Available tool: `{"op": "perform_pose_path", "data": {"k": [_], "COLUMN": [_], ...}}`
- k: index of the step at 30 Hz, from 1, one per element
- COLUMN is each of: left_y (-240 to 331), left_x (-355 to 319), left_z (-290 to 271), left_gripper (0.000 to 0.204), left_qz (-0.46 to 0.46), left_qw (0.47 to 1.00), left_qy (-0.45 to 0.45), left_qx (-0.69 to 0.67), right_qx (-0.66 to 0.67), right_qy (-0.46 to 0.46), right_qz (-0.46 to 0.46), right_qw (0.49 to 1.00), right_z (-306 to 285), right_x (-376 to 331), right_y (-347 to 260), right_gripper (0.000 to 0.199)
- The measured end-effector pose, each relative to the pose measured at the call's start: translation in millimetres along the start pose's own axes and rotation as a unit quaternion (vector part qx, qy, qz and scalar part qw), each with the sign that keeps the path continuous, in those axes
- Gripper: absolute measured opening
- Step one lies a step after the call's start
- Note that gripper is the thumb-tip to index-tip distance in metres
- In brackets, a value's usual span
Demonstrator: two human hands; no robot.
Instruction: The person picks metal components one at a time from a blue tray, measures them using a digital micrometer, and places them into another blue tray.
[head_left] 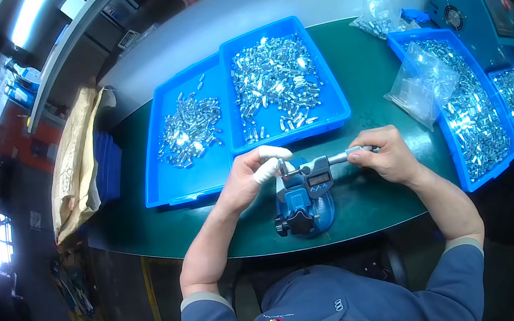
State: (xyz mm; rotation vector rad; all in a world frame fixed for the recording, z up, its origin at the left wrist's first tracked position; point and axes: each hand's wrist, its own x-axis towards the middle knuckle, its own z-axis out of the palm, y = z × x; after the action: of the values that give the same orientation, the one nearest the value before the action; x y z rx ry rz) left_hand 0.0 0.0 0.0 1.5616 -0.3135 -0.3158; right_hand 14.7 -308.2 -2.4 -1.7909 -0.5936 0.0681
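One green table (pixel 371 204) carries four blue trays (pixel 207 195); seen from the micrometer (pixel 319 175), one lies at 10 o'clock, one at 12, two between 2 and 3. Two clear bags (pixel 424 85) sit at 1 and 2 o'clock. The single micrometer is clamped in one blue stand (pixel 323 216). The right hand (pixel 391 153), at 3, grips its thimble end; the left hand (pixel 246 178), at 9, curls two white-covered fingers (pixel 266 171) by the anvil, any held part unclear. Metal pieces (pixel 275 71), too many to count, occupy all four trays.

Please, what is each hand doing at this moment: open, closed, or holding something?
Left hand: closed, apparently pinching a small metal part at the micrometer.
Right hand: closed on the micrometer's thimble.
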Motion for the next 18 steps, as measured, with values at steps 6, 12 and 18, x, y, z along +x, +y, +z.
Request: {"op": "perform_pose_path", "data": {"k": [6, 12, 18], "left_y": [-0.9, -1.6, -1.4], "left_x": [1.1, 0.9, 1.4], "left_z": [1.7, 1.3, 1.2], "left_gripper": [0.028, 0.027, 0.027], "left_qz": [0.005, 0.003, -0.001], "left_qw": [1.000, 1.000, 1.000], "left_qy": [0.002, 0.003, 0.006], "left_qx": [-0.005, -0.002, -0.001], "right_qx": [-0.002, -0.001, -0.014], "right_qy": [0.000, 0.000, -0.009], "right_qz": [0.007, 0.006, 0.018], "right_qw": [1.000, 1.000, 1.000], "right_z": [-1.6, -1.7, -2.6], "right_x": [-0.2, -0.3, 0.8], "right_y": [-1.1, -1.6, -4.0], "right_gripper": [0.022, 0.023, 0.017]}}
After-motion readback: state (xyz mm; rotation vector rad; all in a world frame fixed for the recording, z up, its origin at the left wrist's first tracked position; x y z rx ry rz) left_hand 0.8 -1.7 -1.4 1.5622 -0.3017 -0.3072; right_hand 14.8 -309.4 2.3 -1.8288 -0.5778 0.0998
